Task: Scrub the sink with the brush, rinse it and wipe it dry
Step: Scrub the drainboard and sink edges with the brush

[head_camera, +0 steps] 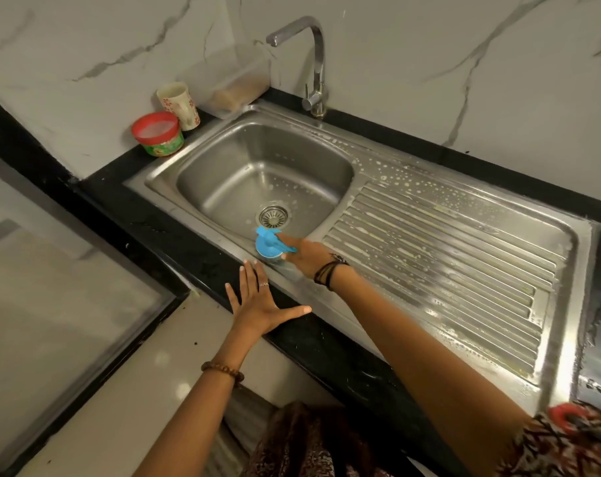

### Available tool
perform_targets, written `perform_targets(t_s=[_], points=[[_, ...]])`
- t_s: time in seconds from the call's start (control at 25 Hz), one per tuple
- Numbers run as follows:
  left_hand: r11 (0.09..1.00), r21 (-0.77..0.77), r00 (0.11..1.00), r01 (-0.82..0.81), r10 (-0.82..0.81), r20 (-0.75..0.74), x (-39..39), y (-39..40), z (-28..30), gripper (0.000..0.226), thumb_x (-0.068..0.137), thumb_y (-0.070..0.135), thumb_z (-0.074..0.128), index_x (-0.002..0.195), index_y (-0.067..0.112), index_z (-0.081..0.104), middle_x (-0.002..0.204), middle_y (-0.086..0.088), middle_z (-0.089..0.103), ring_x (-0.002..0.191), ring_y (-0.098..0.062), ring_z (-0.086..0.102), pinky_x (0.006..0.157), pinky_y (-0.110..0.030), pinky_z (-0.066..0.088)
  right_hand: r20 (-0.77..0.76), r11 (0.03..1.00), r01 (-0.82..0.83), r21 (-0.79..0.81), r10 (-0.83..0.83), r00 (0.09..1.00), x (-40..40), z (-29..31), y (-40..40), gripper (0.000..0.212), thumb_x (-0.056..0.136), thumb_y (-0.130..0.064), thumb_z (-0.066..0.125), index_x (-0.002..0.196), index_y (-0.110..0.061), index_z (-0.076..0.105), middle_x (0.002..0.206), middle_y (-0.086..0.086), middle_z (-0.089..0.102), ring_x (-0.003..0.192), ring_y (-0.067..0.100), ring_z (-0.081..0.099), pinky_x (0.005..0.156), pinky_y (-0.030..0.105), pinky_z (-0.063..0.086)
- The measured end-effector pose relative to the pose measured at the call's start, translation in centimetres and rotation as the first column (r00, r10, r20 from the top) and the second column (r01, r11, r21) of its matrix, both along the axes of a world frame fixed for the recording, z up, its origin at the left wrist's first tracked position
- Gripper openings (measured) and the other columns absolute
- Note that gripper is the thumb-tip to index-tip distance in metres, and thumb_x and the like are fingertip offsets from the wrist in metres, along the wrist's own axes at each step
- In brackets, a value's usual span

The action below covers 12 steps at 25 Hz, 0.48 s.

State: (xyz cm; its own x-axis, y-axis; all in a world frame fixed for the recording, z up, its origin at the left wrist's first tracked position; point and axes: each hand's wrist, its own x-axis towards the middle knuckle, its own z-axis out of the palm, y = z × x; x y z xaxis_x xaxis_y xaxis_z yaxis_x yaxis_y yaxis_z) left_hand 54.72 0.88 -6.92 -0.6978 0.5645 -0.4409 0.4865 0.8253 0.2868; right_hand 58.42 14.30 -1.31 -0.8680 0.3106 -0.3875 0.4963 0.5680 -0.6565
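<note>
Two hands in shot, both reaching forward over the black countertop [195, 249]. Nearest is the left hand [259, 302]: fingers straight and spread wide, palm down, resting flat on the counter's front edge just beside the sink rim, thumb stuck out to the right. It's got nothing in it. There's a ring on one finger and a beaded bracelet [222, 369] further back on the wrist.

Right arm stretches out long from the lower right, crossing the near rim of the sink [378, 160]. The right hand [307, 256] grips the blue brush [269, 243], fingers curled round its handle, dark thread bands on the wrist. The brush sits at the near edge of the basin, pressed against the front wall, just this side of the drain strainer [273, 216]. Can't really make out the bristles, that part's blurry.

The ribbed drainboard [440, 270] to the right is streaked with suds, and soapy droplets speckle the rim behind it.

Further back on the left corner: a red-lidded tub [158, 133], a floral cup [178, 105] behind it, then a clear plastic container [233, 84] against the marble wall. The tap [312, 63] stands at the back, spout pointing left.
</note>
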Motion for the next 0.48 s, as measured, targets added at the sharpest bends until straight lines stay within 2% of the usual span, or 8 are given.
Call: perform_targets(t_s=[0.08, 0.12, 0.16, 0.24, 0.28, 0.32, 0.4, 0.48], points=[[1.0, -0.002, 1.0, 0.015, -0.015, 0.017, -0.2, -0.1, -0.1, 0.134, 0.061, 0.078, 0.058, 0.143, 0.012, -0.025, 0.149, -0.008, -0.035, 0.137, -0.02, -0.033, 0.109, -0.049, -0.021, -0.01, 0.999, 0.033, -0.023, -0.033, 0.999, 2.8, 0.0, 0.1, 0.05, 0.094, -0.017, 0.046, 0.143, -0.023, 0.034, 0.122, 0.008, 0.054, 0.101, 0.019, 0.052, 0.102, 0.034, 0.041], [1.0, 0.006, 0.999, 0.024, -0.024, 0.031, -0.2, -0.2, -0.1, 0.134, 0.061, 0.077, 0.059, 0.143, 0.012, -0.025, 0.149, -0.008, -0.035, 0.136, -0.02, -0.034, 0.109, -0.049, -0.021, 0.017, 0.999, 0.047, -0.017, -0.047, 0.999, 5.0, 0.4, 0.5, 0.05, 0.094, -0.016, 0.046, 0.142, -0.022, 0.035, 0.124, 0.008, 0.055, 0.094, 0.015, 0.052, 0.097, 0.03, 0.044], [0.999, 0.013, 0.999, 0.03, -0.03, 0.043, -0.2, -0.3, -0.2, 0.135, 0.061, 0.077, 0.06, 0.143, 0.012, -0.026, 0.148, -0.008, -0.036, 0.136, -0.02, -0.034, 0.109, -0.048, -0.022, 0.078, 0.999, 0.038, -0.014, -0.037, 0.996, 7.4, 1.2, 1.2, 0.049, 0.095, -0.015, 0.045, 0.142, -0.023, 0.035, 0.12, 0.005, 0.057, 0.085, 0.01, 0.052, 0.085, 0.023, 0.045], [0.999, 0.013, 0.998, 0.036, -0.037, 0.06, -0.2, -0.4, -0.1, 0.136, 0.06, 0.078, 0.059, 0.142, 0.012, -0.027, 0.148, -0.008, -0.037, 0.135, -0.02, -0.036, 0.109, -0.049, -0.023, 0.259, 1.0, 0.002, 0.009, -0.004, 0.966, 10.9, 3.1, 2.5, 0.048, 0.096, -0.015, 0.042, 0.143, -0.024, 0.032, 0.086, -0.007, 0.052, 0.062, 0.001, 0.038, 0.059, 0.011, 0.031], [0.999, 0.009, 0.997, 0.037, -0.038, 0.065, -0.3, -0.3, -0.1, 0.137, 0.059, 0.078, 0.059, 0.142, 0.013, -0.028, 0.147, -0.008, -0.038, 0.135, -0.02, -0.036, 0.11, -0.049, -0.022, 0.325, 0.998, -0.042, 0.052, 0.023, 0.946, 11.3, 3.8, 2.7, 0.048, 0.097, -0.015, 0.041, 0.143, -0.024, 0.031, 0.074, -0.011, 0.041, 0.058, 0.002, 0.033, 0.053, 0.012, 0.026], [0.999, 0.006, 0.997, 0.036, -0.036, 0.07, -0.3, -0.3, -0.2, 0.137, 0.059, 0.078, 0.059, 0.142, 0.013, -0.028, 0.147, -0.008, -0.038, 0.135, -0.02, -0.036, 0.11, -0.05, -0.022, 0.347, 0.995, -0.058, 0.086, 0.025, 0.937, 11.0, 4.1, 2.7, 0.048, 0.097, -0.015, 0.04, 0.144, -0.023, 0.031, 0.073, -0.011, 0.038, 0.059, 0.004, 0.034, 0.052, 0.013, 0.024], [0.999, 0.006, 0.997, 0.031, -0.031, 0.072, -0.3, -0.3, -0.2, 0.137, 0.059, 0.078, 0.06, 0.142, 0.013, -0.028, 0.148, -0.008, -0.037, 0.135, -0.02, -0.035, 0.111, -0.05, -0.021, 0.248, 0.993, -0.039, 0.112, 0.011, 0.969, 8.3, 3.6, 2.1, 0.048, 0.096, -0.015, 0.041, 0.144, -0.021, 0.032, 0.094, -0.001, 0.055, 0.076, 0.014, 0.044, 0.056, 0.012, 0.028], [1.0, 0.0, 0.998, 0.029, -0.029, 0.054, -0.3, -0.3, 0.0, 0.137, 0.06, 0.077, 0.06, 0.142, 0.013, -0.028, 0.148, -0.009, -0.036, 0.136, -0.02, -0.035, 0.111, -0.051, -0.019, 0.093, 0.997, 0.016, 0.075, -0.023, 0.995, 5.3, 1.5, 0.6, 0.049, 0.095, -0.016, 0.043, 0.143, -0.022, 0.034, 0.125, 0.012, 0.056, 0.091, 0.02, 0.049, 0.078, 0.023, 0.045]])
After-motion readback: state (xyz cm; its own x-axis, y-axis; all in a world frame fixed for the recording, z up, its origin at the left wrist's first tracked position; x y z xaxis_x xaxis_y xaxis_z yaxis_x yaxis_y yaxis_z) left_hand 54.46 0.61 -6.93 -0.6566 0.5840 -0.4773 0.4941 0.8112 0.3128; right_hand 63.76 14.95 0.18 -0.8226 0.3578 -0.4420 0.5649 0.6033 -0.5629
